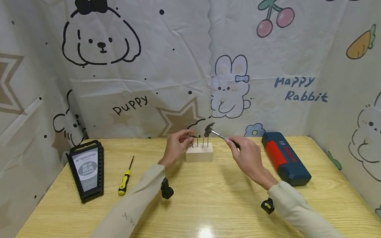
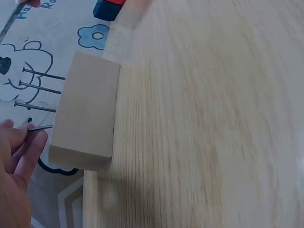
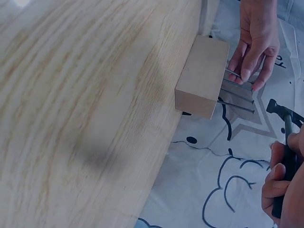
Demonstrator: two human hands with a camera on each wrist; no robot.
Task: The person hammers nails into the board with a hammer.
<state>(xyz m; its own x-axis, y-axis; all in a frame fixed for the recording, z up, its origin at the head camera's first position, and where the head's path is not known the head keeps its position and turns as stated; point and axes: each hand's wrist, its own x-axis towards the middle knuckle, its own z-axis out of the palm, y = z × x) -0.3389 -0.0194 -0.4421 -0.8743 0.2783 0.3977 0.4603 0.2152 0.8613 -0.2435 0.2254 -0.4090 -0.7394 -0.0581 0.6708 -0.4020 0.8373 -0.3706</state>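
A pale wooden block [image 1: 199,155] lies near the table's back edge, with three nails [image 2: 40,86] standing in its top. At the block's left end, my left hand [image 1: 176,145] pinches a fourth nail [image 2: 40,128] between thumb and fingers, its lower end at the block's top face. My right hand [image 1: 248,155] grips the dark handle of a hammer [image 3: 289,142], to the right of the block. The hammer's head [image 1: 209,129] is raised just above the nails at the right end in the head view; the right wrist view shows it apart from them.
On the left lie a black holder with a printed card [image 1: 87,171] and a yellow-black screwdriver [image 1: 125,181]. A blue and red case [image 1: 285,158] lies to the right of my right hand. Patterned cloth [image 1: 178,59] hangs behind the table [image 1: 173,228].
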